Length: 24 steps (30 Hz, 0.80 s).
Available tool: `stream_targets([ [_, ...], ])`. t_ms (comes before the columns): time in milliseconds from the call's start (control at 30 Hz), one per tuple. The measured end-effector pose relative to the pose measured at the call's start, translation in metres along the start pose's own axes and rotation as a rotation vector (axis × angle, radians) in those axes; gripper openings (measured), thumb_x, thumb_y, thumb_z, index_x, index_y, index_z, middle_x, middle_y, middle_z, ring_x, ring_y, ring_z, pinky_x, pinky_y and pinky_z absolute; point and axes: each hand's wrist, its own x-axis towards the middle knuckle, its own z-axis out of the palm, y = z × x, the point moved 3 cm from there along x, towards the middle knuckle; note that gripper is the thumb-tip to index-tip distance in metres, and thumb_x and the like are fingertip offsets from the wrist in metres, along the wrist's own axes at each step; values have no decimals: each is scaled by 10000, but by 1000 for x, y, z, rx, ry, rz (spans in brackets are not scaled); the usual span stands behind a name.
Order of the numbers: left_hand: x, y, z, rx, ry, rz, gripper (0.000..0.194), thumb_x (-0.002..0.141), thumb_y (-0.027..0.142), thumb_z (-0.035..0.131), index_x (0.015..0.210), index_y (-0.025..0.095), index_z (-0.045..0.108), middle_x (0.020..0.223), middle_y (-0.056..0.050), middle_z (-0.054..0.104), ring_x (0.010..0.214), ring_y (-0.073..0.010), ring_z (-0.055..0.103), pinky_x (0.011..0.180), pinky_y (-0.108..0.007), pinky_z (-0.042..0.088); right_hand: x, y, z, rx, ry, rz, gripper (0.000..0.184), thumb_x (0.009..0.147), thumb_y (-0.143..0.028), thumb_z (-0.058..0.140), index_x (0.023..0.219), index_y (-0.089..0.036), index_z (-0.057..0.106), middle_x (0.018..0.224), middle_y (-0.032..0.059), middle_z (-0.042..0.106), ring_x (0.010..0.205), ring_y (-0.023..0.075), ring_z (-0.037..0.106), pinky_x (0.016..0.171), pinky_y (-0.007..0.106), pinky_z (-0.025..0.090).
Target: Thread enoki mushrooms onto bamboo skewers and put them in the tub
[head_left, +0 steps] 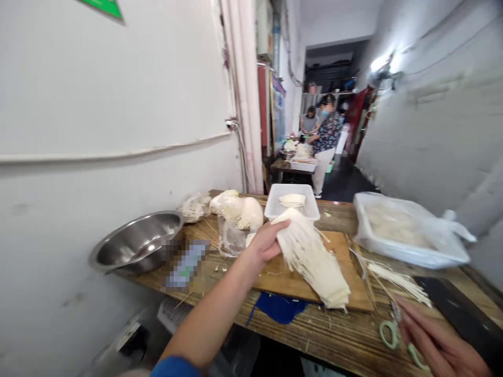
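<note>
My left hand (pixel 271 241) grips one end of a flat, pale bunch of enoki mushrooms (pixel 314 262), thumb on top. The bunch slants over a wooden cutting board (pixel 275 280), its cut end towards me. At the lower right, my right hand (pixel 440 335) has its fingers pressed together at the end of a thin bamboo skewer (pixel 379 283). Green-handled scissors (pixel 388 335) are at that hand, partly covered by it. Loose enoki strands (pixel 401 283) lie just beyond the fingers.
A white tub (pixel 271 209) holding another bunch stands behind the board. Left are bagged mushrooms (pixel 233 225) and a steel basin (pixel 137 238). A plastic-wrapped tray (pixel 412 248) and a dark flat object (pixel 456 309) sit right. Two people (pixel 328 131) stand at a far table.
</note>
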Motion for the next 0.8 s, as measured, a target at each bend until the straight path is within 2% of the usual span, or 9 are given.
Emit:
stream_targets([
  [100,-41,-32,3,-79,-46,-199,249,712,132,693,953,86,653,936,-116,729,972,-256,665,990,-425,451,5,-26,-12,-52,-82,-115,314,899,-292,497,1180,-275,636,1157,57,652,1018,215,643,866,304,545],
  [200,-82,-65,6,-115,-59,-311,281,714,140,698,992,115,668,947,-94,735,930,-251,680,972,-436,465,9,-50,-27,-79,-148,-133,365,904,-223,477,1249,-281,584,1137,47,656,1023,191,633,908,302,514],
  [333,-121,-101,6,-140,-18,-422,288,728,180,705,1006,108,682,949,-110,735,894,-251,688,940,-426,484,-1,-70,-34,-55,-415,-120,435,926,-190,397,1329,-308,510,917,19,707,764,149,675,687,238,557],
  [367,-128,-108,5,-150,-3,-447,289,731,192,708,1005,104,683,945,-115,735,891,-253,689,930,-422,488,-5,-73,-35,-42,-442,-125,423,927,-188,385,1303,-308,537,879,19,707,721,144,672,649,230,555],
  [433,-138,-121,3,-176,24,-492,294,734,217,715,1002,98,686,940,-124,734,887,-254,688,908,-411,494,-12,-75,-34,-32,-436,-136,384,924,-191,390,1231,-290,598,942,39,700,780,153,676,675,238,559],
  [533,-147,-134,2,-200,53,-508,303,726,246,737,987,98,694,920,-125,735,852,-234,689,860,-368,503,-18,-77,-27,-24,-413,-143,350,922,-171,407,1189,-258,615,1097,71,656,942,164,650,763,243,544],
  [700,-154,-135,2,-105,162,-440,371,639,278,811,967,135,713,865,-80,743,767,-182,676,782,-290,495,-17,-86,-13,4,-525,-195,442,934,-120,390,1345,-257,476,790,19,666,625,108,616,548,188,473],
  [733,-155,-133,2,-79,180,-425,368,628,289,816,950,139,718,852,-71,744,759,-174,671,773,-278,491,-16,-88,-13,10,-531,-204,452,933,-105,379,1352,-250,465,786,21,665,622,108,615,543,186,468],
  [800,-158,-127,2,-26,192,-401,339,632,312,812,916,146,728,822,-54,745,748,-160,663,762,-259,485,-13,-92,-15,6,-529,-226,458,927,-86,369,1350,-236,462,917,61,676,751,130,648,620,204,501],
])
